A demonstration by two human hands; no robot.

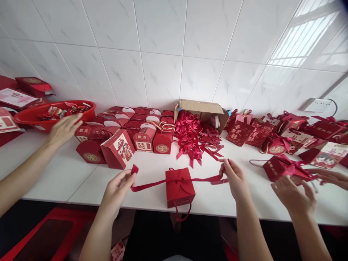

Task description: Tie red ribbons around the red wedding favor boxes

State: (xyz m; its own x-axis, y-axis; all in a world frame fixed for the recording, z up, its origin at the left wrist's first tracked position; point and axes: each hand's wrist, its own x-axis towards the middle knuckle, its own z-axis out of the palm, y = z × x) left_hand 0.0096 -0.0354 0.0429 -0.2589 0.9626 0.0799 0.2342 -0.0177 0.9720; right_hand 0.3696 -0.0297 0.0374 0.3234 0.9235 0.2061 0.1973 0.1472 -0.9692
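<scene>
My left hand [119, 187] pinches one end of a dark red ribbon [152, 185], its tip sticking up above my thumb. The other end is gripped between the fingers of my right hand [234, 177], with a short tail hanging back below. Stretched between both hands, the ribbon passes across the top of a small red gift box [181, 190]. This box sits near the table's front edge, its curved top flaps folded together. One cord handle loops over the front edge and another shows at the back. Whether the ribbon is threaded through anything, I cannot tell.
Rows of red gift boxes [141, 139] stand behind on the left. A cardboard box [202, 106] spills red ribbons [189, 134]. At far left, a co-worker's hand [63, 127] is by a red basin [51, 125] of wrapped sweets. Another co-worker's hands [296, 194] handle a ribboned box [282, 170].
</scene>
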